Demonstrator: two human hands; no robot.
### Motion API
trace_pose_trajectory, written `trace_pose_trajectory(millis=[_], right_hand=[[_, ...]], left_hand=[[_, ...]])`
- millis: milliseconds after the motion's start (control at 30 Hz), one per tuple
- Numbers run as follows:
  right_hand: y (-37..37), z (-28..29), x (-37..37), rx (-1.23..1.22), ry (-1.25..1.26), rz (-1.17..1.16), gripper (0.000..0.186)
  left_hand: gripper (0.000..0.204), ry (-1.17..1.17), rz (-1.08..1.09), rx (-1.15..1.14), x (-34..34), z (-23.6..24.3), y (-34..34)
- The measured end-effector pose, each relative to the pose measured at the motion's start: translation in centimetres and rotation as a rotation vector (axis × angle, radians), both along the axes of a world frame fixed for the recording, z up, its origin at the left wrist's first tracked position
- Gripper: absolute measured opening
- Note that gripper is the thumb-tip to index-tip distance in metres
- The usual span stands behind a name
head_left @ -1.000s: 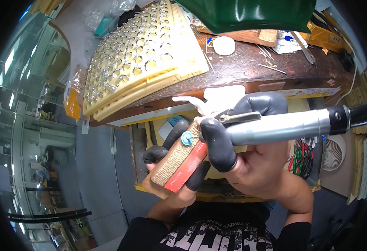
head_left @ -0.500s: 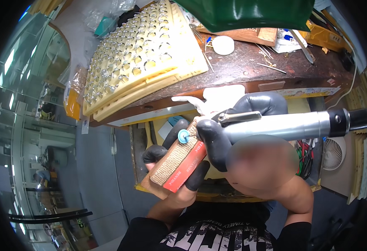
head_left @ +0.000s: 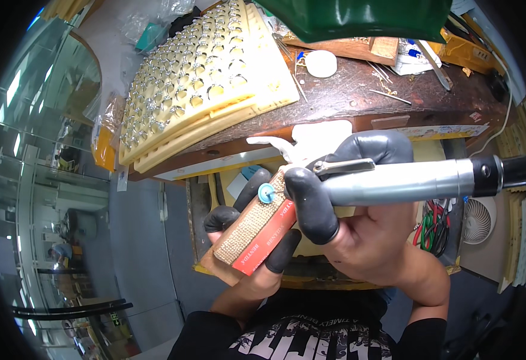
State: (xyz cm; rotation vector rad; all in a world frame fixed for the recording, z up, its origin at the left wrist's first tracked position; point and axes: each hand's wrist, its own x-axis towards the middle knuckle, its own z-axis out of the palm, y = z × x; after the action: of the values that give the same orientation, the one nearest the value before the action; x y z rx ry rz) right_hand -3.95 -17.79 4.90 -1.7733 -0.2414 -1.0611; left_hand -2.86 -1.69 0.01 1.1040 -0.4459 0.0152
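My left hand (head_left: 273, 259), in black finger cots, is closed around a small brush-like block (head_left: 257, 234) with a tan, knobbly face and a red printed side. Black finger cots also cover fingers of my right hand (head_left: 359, 231), which grips a silver rotary handpiece (head_left: 407, 182) with a lever along its upper side. At the handpiece's tip, a small light-blue disc (head_left: 266, 193) sits against or just over the block's textured face, near its upper end; contact cannot be told apart from a slight gap.
Cream racks (head_left: 215, 117) stand at the left of the dark wooden bench (head_left: 335, 96), full of silver rings. Ahead are a round white piece (head_left: 320, 63), tweezers (head_left: 437, 69) and a green lamp shade (head_left: 359, 18). A white bench pin (head_left: 320, 141) juts from the edge above an open drawer.
The blue disc and handpiece have shifted very slightly to the right over the block. Both hands keep their grip.
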Motion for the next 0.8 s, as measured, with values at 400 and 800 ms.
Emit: trace_pose_trajectory(millis=[400,800], right_hand=[[-0.27,-0.20,-0.09,-0.055,0.029,0.003,0.004],[0.00,-0.17,-0.03,-0.021,0.038,0.013,0.006]], left_hand=[[0.057,0.051,0.017,0.020,-0.43,0.66,-0.10],[0.054,0.013,0.020,0.076,-0.31,0.44,0.34]])
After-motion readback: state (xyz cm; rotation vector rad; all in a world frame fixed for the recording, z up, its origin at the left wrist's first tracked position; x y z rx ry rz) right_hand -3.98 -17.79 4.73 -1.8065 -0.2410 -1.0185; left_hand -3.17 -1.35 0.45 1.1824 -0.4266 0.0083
